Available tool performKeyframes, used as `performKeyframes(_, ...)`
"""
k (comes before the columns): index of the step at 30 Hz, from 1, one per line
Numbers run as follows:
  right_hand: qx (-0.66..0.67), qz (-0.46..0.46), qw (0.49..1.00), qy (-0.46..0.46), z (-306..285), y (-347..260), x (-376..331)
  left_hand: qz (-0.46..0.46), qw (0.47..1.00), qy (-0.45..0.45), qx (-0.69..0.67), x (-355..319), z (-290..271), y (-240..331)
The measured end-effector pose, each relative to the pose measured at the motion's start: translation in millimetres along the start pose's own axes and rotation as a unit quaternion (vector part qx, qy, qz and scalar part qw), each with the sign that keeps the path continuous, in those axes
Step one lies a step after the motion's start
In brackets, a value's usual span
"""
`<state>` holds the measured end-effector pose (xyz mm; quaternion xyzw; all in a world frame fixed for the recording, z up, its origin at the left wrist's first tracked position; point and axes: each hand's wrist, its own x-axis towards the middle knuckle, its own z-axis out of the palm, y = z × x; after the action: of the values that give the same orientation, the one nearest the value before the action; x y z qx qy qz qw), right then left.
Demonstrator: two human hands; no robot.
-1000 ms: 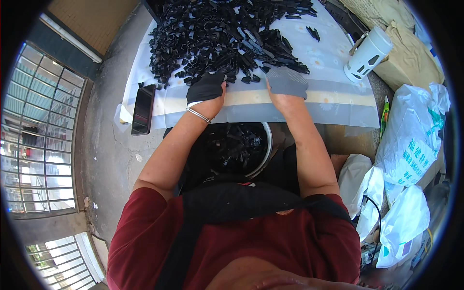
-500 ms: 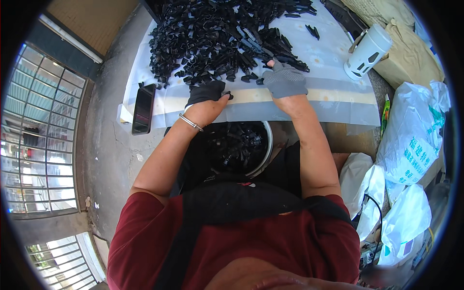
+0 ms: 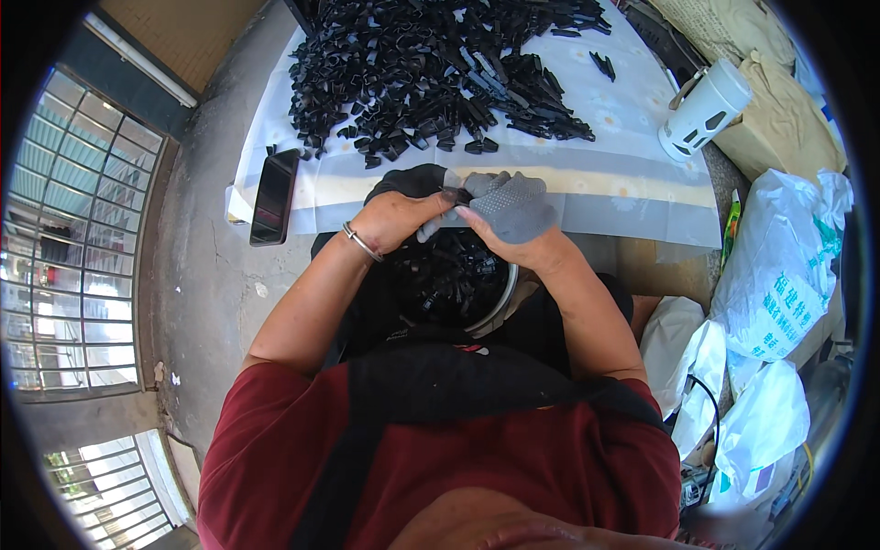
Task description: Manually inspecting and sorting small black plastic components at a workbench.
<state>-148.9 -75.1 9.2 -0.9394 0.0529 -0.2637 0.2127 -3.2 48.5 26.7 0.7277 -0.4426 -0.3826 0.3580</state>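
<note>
Together at the table's near edge are my left hand [image 3: 403, 209], in a black fingerless glove, and my right hand [image 3: 509, 213], in a grey dotted one. Both are closed around a small black plastic piece [image 3: 462, 196], mostly hidden by the fingers. Just below them, a round pale-rimmed bucket [image 3: 506, 302] holds many black plastic pieces [image 3: 440, 282]. Beyond the hands, a large heap of similar small black parts [image 3: 385, 82] spreads over the table, with longer strips [image 3: 513, 87] on its right side.
The table [image 3: 632, 188] has a pale flowered cover. A phone [image 3: 274, 197] lies at its left edge, and a white bottle [image 3: 706, 110] stands at the right. Plastic bags [image 3: 775, 266] and a brown paper sack [image 3: 779, 119] crowd the right side. Barred windows [image 3: 78, 247] are on the left.
My right hand has come back from the heap's near edge, toward me and left, to meet my left hand. My left hand has shifted slightly right. Both now grip the piece above the bucket.
</note>
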Motion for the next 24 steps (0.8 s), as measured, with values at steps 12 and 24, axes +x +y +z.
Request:
performKeyframes(12,0.003,0.042,0.999,0.030,-9.7,-0.2,-5.1,0.031,0.974,0.075,-0.210,1.0,20.0,-13.1)
performKeyframes(24,-0.099,0.011,0.994,-0.038,8.0,-11.1,-3.9,0.173,0.951,0.156,0.204,-5.9,24.8,-5.0)
